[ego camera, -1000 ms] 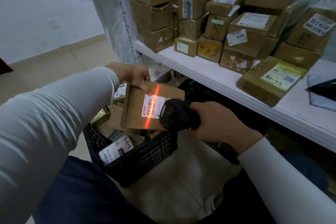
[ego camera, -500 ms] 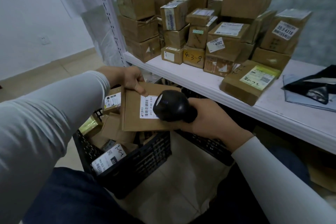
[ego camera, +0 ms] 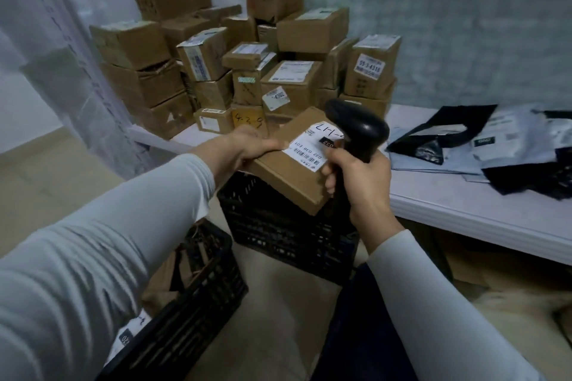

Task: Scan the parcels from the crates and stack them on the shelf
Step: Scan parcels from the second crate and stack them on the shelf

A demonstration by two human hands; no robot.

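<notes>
- Our left hand (ego camera: 247, 145) pinches one edge of the parcel (ego camera: 288, 178) above the crate (ego camera: 272, 226), beside the shelf (ego camera: 464, 210); held one-sided, it may tilt and fall.
- Our right hand (ego camera: 363, 185), curled round the scanner (ego camera: 359, 130), could clip the stacked boxes (ego camera: 291, 80).

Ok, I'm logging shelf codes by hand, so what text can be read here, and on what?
"4-3-9": handwritten on the small yellowish box.
"55-3-4316": label on the tall box at right; second digit unsure.
"037 038 E01": upside down on the held parcel's label.
Handwriting beside it ends "1-17"; the scanner hides the rest.
All other labels: too blurred.
</notes>
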